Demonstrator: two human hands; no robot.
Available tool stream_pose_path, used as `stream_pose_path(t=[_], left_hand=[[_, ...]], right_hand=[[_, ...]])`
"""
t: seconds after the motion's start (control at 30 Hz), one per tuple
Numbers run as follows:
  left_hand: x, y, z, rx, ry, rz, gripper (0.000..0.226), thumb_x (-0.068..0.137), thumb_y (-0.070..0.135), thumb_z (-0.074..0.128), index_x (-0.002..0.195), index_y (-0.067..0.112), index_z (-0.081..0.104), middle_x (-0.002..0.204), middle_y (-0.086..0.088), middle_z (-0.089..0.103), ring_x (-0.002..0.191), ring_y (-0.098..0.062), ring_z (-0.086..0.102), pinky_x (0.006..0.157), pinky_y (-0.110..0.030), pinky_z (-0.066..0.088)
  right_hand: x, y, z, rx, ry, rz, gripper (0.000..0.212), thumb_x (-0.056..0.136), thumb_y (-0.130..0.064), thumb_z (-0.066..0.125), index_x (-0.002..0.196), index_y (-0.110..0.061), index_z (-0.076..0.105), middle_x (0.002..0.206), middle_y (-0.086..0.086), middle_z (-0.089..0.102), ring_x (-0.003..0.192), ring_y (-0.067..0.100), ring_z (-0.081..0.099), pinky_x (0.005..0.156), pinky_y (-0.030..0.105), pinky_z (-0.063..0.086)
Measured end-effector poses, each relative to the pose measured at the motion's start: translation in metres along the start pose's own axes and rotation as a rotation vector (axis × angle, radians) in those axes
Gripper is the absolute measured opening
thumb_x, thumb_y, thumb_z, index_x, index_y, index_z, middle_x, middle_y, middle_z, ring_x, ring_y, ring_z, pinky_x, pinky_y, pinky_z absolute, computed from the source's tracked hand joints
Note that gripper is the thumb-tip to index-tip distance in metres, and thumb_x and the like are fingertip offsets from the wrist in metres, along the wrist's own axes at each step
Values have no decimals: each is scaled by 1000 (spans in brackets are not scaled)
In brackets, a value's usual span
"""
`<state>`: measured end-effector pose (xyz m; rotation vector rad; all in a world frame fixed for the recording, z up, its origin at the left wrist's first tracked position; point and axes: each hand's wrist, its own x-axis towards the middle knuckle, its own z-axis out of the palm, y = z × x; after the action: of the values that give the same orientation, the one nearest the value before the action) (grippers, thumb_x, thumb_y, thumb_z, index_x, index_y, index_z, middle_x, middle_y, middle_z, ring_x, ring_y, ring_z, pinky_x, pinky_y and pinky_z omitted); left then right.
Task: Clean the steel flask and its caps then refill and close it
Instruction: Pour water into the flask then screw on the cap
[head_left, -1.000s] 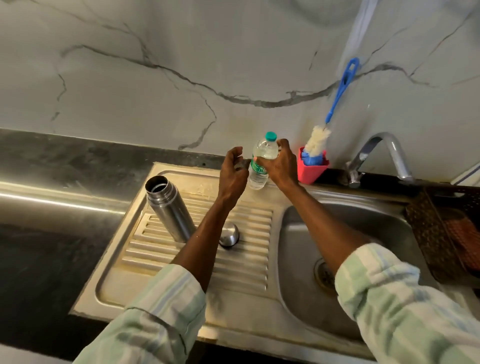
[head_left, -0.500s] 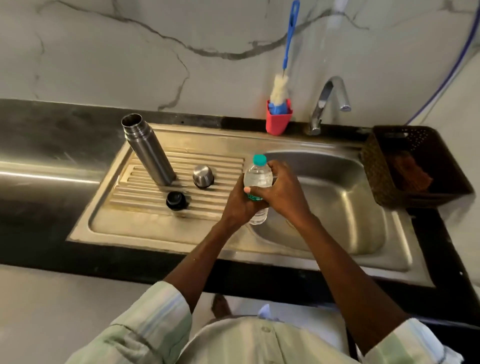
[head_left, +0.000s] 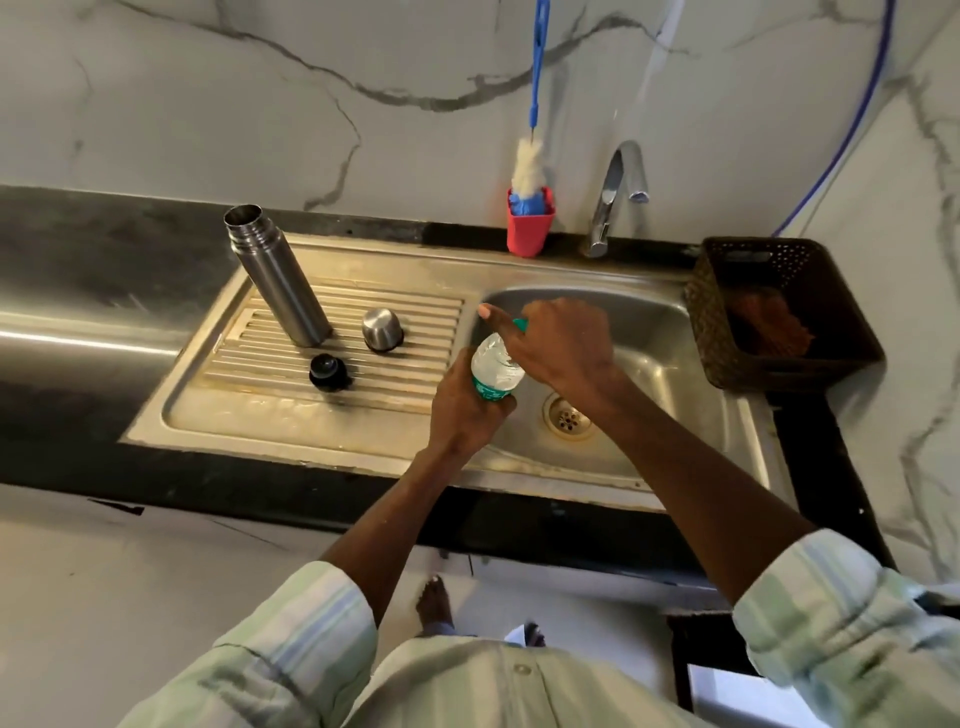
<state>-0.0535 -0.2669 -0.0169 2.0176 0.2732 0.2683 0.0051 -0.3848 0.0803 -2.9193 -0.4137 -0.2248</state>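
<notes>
Both hands held a plastic water bottle over the sink while the open flask waited on the drainboard.

The right hand (head_left: 563, 345) had its fingers curled over the bottle's green cap (head_left: 520, 325), the forefinger stretched out toward the left, while the left hand (head_left: 465, 405) gripped the plastic bottle (head_left: 493, 370) round its green label from below. The bottle sat tilted above the left edge of the sink (head_left: 654, 332), near the drain (head_left: 569, 418). Left of it, on the ribbed drainboard (head_left: 415, 317), the steel flask (head_left: 278, 283) stood uncapped, with the steel cap (head_left: 383, 329) just beside it, dome up, and the black stopper (head_left: 327, 371) nearer the front edge. At the wall a bottle brush (head_left: 529, 171) stood in a red holder (head_left: 530, 228) beside the tap (head_left: 618, 197), and a brown basket (head_left: 779, 312) sat on the counter to the right of the sink.
</notes>
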Motion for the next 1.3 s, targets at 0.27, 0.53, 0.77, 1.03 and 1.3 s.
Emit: stream_pose_path(t=[0.27,0.53,0.77,1.03,1.3], left_hand=[[20,1,-11,20,-109,7,59,63,6,84,115,16,58,102,1,69,89,-20,65,74,-32,54],[40,4,-25,4,-323,72,70,60,-3,83,123,16,58,104,2,67,95,-21,64,83,-32,53],[42,0,-15,11,-140,36,59,62,12,80,116,18,58,105,-1,70,94,-21,65,79,-36,56],[48,2,-14,-88,-124,4,58,55,17,76,110,22,59,94,4,68,84,-19,65,68,-24,51],[49,-2,-15,-63,-147,1,60,60,10,82,115,17,58,101,2,68,89,-20,65,74,-27,53]], right_hand=[[5,-6,-3,115,26,-40,38,98,-46,45,69,-21,47,55,-8,37,56,11,44,57,23,30],[5,10,-9,316,42,-299,37,98,-43,52,86,-10,64,77,-6,50,56,3,33,53,16,22],[35,2,-5,394,-271,85,40,94,-59,47,78,-23,43,71,-7,44,71,13,47,57,24,32],[39,9,-15,515,-247,-266,19,90,-19,68,107,-20,61,115,1,54,105,17,53,80,19,44],[50,3,-4,331,-312,-23,49,89,-63,52,99,-16,62,97,4,64,90,20,58,67,24,41]])
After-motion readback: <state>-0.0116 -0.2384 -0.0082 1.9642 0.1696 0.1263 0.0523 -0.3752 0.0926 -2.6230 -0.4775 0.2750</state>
